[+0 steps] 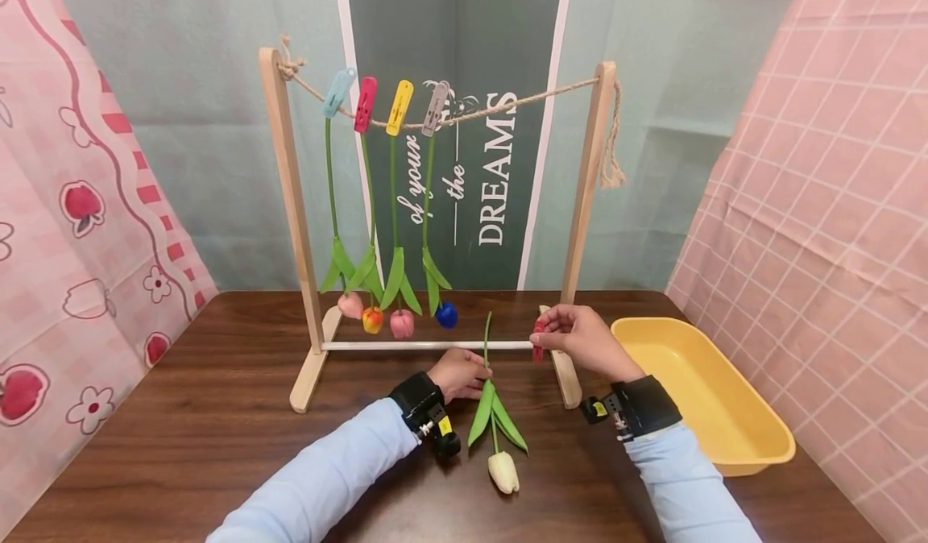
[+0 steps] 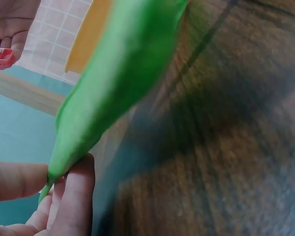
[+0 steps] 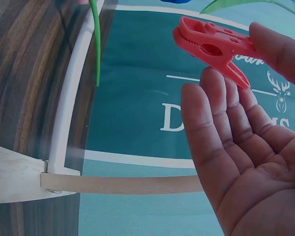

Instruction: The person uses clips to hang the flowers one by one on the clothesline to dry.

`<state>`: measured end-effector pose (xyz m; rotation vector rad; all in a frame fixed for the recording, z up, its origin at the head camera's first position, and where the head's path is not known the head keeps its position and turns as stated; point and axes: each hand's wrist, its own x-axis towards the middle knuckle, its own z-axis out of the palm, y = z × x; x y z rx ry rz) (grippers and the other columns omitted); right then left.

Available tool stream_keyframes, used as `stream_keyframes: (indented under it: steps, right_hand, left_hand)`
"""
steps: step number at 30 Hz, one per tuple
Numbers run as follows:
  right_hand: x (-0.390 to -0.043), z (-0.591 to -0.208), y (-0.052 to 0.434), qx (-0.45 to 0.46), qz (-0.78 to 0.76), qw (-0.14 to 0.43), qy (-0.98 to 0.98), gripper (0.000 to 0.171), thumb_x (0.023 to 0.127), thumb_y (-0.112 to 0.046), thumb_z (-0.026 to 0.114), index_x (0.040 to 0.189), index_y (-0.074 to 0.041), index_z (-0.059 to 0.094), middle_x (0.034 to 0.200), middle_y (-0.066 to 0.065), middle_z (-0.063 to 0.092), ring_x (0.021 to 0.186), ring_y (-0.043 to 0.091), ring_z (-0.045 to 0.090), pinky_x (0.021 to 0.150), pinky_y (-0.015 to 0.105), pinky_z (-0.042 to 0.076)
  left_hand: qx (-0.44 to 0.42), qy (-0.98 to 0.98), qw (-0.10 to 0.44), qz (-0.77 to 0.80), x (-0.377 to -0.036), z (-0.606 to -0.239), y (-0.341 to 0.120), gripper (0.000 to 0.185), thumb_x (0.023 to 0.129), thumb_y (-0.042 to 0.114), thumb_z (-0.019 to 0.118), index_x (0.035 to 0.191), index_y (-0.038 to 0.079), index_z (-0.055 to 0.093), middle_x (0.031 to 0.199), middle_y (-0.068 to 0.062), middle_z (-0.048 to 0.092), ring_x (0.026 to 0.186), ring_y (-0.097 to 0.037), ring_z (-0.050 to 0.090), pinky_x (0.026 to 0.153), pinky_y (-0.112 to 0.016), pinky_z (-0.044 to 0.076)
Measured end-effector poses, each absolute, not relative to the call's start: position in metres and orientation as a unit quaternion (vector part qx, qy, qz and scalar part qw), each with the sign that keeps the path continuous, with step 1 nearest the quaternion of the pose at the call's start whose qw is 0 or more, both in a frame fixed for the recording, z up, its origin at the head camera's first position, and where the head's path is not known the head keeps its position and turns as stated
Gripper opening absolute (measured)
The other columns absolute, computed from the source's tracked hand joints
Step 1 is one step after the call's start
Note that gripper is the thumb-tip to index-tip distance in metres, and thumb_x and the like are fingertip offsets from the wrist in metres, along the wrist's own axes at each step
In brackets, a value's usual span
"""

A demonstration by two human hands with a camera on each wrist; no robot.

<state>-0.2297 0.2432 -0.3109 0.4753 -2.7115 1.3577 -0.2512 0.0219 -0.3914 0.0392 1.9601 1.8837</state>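
My left hand point(image 1: 458, 374) pinches the green stem of a white artificial tulip point(image 1: 503, 472) between thumb and fingers, just above its leaves. The bloom points down toward me, and the bare stem end stands up. In the left wrist view a green leaf point(image 2: 118, 64) fills much of the picture. To the right, my right hand point(image 1: 580, 340) holds a red clothespin point(image 3: 211, 44) between thumb and fingertips, near the rack's lower right corner. The clothespin is apart from the tulip and the rope.
A wooden rack point(image 1: 586, 196) stands on the brown table point(image 1: 181, 446), with a sagging rope point(image 1: 529, 106) and a white lower bar point(image 1: 428, 346). Several tulips hang upside down from clothespins on the rope's left half. A yellow basin point(image 1: 776, 446) is at the right.
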Motion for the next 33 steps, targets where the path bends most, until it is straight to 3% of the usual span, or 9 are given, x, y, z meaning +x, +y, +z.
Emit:
stream_keyframes:
  steps: [10, 15, 19, 28, 33]
  right_hand:
    - [-0.225, -0.294, 0.241, 0.147, 0.447, 0.075, -0.879, 0.030, 0.082, -0.021, 0.080, 0.099, 0.000, 0.066, 0.085, 0.009, 0.066, 0.077, 0.024, 0.064, 0.067, 0.029, 0.052]
    - [-0.222, -0.280, 0.238, 0.149, 0.457, 0.106, -0.871, 0.030, 0.083, -0.022, 0.080, 0.098, -0.001, 0.066, 0.085, 0.009, 0.067, 0.075, 0.026, 0.063, 0.062, 0.027, 0.051]
    - [-0.218, -0.267, 0.234, 0.151, 0.467, 0.143, -0.859, 0.028, 0.083, -0.022, 0.079, 0.099, -0.003, 0.066, 0.085, 0.010, 0.068, 0.075, 0.026, 0.063, 0.062, 0.026, 0.050]
    - [-0.215, -0.236, 0.224, 0.181, 0.485, 0.231, -0.824, 0.027, 0.086, -0.019, 0.076, 0.101, 0.001, 0.066, 0.086, 0.010, 0.066, 0.075, 0.014, 0.063, 0.066, 0.021, 0.050]
    - [-0.214, -0.215, 0.218, 0.205, 0.501, 0.260, -0.800, 0.024, 0.087, -0.008, 0.074, 0.104, 0.006, 0.064, 0.086, 0.007, 0.067, 0.075, 0.009, 0.063, 0.067, 0.018, 0.050]
  left_hand:
    - [0.062, 0.681, 0.196, 0.703, -0.243, -0.369, 0.014, 0.028, 0.091, -0.007, 0.058, 0.117, -0.014, 0.049, 0.109, -0.031, 0.062, 0.075, -0.019, 0.065, 0.069, -0.036, 0.058]
    - [0.081, 0.670, 0.192, 0.712, -0.240, -0.354, 0.012, 0.024, 0.091, -0.006, 0.058, 0.114, -0.010, 0.051, 0.097, -0.022, 0.065, 0.076, -0.019, 0.066, 0.073, -0.039, 0.058]
    - [0.101, 0.666, 0.187, 0.715, -0.236, -0.343, 0.011, 0.022, 0.092, -0.005, 0.058, 0.113, -0.009, 0.053, 0.097, -0.022, 0.065, 0.077, -0.019, 0.066, 0.076, -0.041, 0.057]
    - [0.148, 0.666, 0.146, 0.716, -0.225, -0.313, 0.006, 0.019, 0.092, -0.005, 0.059, 0.111, -0.006, 0.057, 0.094, -0.015, 0.067, 0.072, -0.016, 0.065, 0.071, -0.038, 0.058]
    - [0.174, 0.660, 0.125, 0.720, -0.220, -0.296, 0.003, 0.018, 0.091, -0.006, 0.060, 0.109, -0.005, 0.057, 0.089, -0.010, 0.066, 0.081, -0.022, 0.066, 0.072, -0.039, 0.058]
